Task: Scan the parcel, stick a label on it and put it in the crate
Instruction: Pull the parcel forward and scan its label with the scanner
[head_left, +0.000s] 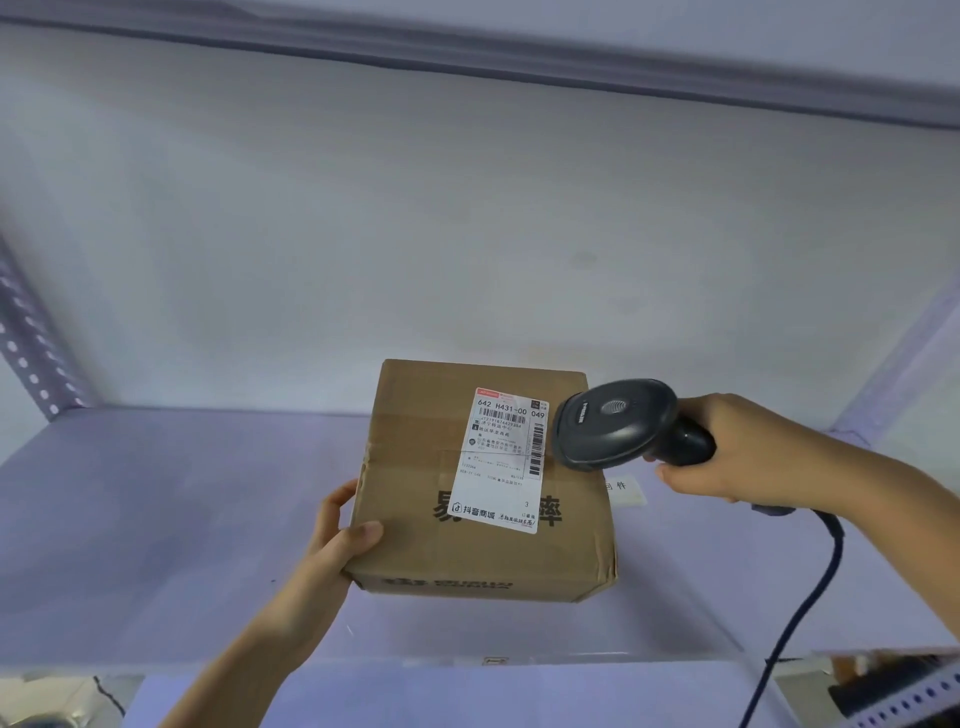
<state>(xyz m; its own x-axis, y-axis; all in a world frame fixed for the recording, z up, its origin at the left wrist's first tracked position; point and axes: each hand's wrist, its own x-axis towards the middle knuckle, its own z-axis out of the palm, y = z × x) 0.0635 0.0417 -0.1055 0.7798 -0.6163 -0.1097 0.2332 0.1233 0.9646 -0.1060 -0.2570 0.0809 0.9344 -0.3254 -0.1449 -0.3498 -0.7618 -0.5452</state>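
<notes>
A brown cardboard parcel (415, 499) is held above a pale shelf, near the middle of the view. A white shipping label (501, 462) with barcodes is stuck on its top face. My left hand (337, 530) grips the parcel's left near corner, thumb on top. My right hand (743, 452) holds a dark barcode scanner (618, 426) by its handle. The scanner's head hangs just over the parcel's right edge, pointing at the label. No crate is in view.
The pale shelf board (182, 519) lies under the parcel, with a white wall behind. Perforated metal uprights stand at the left (31, 353) and right. The scanner's dark cable (810, 597) hangs down at the right. A small paper tag (623, 488) lies on the shelf.
</notes>
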